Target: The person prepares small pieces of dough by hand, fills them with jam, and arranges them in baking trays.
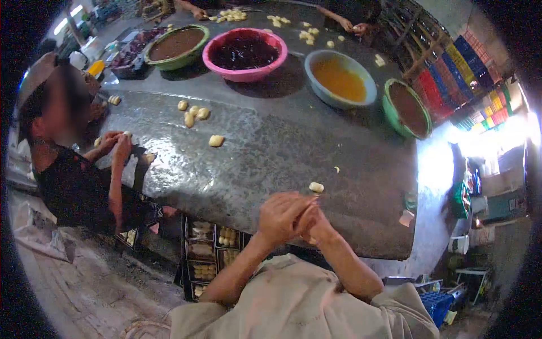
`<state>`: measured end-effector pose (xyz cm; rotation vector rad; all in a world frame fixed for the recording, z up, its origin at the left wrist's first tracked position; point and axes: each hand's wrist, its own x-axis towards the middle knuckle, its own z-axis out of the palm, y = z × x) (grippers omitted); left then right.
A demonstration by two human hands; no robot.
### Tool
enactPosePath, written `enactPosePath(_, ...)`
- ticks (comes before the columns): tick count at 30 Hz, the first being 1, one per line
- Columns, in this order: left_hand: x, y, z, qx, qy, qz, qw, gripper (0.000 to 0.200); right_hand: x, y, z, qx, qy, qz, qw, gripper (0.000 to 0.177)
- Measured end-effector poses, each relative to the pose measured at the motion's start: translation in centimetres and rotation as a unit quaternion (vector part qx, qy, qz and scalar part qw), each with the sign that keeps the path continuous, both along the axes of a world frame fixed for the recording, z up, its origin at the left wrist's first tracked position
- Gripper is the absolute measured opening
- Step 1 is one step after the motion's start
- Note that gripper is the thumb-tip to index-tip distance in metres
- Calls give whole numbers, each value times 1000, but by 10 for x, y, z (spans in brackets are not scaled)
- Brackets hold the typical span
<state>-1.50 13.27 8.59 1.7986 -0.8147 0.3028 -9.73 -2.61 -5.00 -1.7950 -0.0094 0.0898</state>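
My left hand (280, 216) and my right hand (315, 224) are pressed together above the near edge of the dark table (259, 164). Their fingers are closed over each other, and anything between the palms is hidden. Just beyond the fingertips lies a small pale dough piece (317, 187), apart from both hands. A tiny pale scrap (337, 169) is farther up. Another dough piece (216, 140) lies to the left, below a small cluster of dough pieces (193, 112).
Across the table stand a pink basin (245, 74) of dark filling, a blue-grey basin (370, 93) of orange filling and two green basins (176, 62) (407, 127) of brown filling. A co-worker (68, 186) handles dough at left. Trays (214, 243) of dough sit below the edge.
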Motion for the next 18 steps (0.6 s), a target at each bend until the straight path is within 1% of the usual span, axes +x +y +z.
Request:
enactPosePath(1,5,-12,0,5,-60,-29,998,20,-3,-14,5,18,3,-2,1000,39)
enactPosePath(2,9,-25,-4,6,-57,-35,998,20,0,-24,14,34,4,-4,999,38)
enactPosePath(3,13,-41,-9,7,-63,-28,998,19,0,-33,24,-74,-86,-12,993,36)
enactPosePath(4,16,-57,-15,6,-68,-23,997,18,2,-42,36,-76,-81,-22,994,36)
enactPosePath(5,19,-72,-20,3,-62,-37,997,18,6,-53,47,284,85,-84,951,34)
enactPosePath(6,21,-86,-25,-3,-28,-22,999,24,9,-66,57,601,223,-137,755,33)
enactPosePath(7,21,-105,-31,-9,7,-6,1000,31,12,-77,67,599,217,-156,755,33)
enactPosePath(8,17,-126,-36,-13,14,-22,1000,31,17,-86,75,596,228,-177,749,32)
enactPosePath(9,12,-145,-41,-65,177,-42,981,43,19,-99,77,594,241,-195,742,31)
enactPosePath(10,9,-162,-44,-108,335,-59,934,56,16,-121,67,597,238,-209,737,31)
enactPosePath(11,10,-180,-45,-103,341,-69,932,56,12,-146,53,640,227,-192,708,29)
enactPosePath(12,12,-197,-44,-87,317,-115,937,67,10,-169,39,681,215,-171,679,28)
enactPosePath(13,16,-212,-43,-73,292,-157,940,79,29,-185,82,559,218,-223,768,29)
enactPosePath(14,19,-223,-39,-73,298,-160,938,79,35,-231,73,499,241,-196,809,33)
enactPosePath(15,21,-229,-35,9,292,-153,944,81,41,-277,57,95,142,-190,967,33)
enactPosePath(16,21,-234,-35,92,284,-144,943,84,77,-307,108,395,159,-248,870,31)
enactPosePath(17,23,-233,-40,133,298,-158,932,73,109,-347,130,15,98,-270,958,23)
enactPosePath(18,27,-229,-45,136,301,-158,931,73,133,-385,142,-70,-4,-307,949,20)
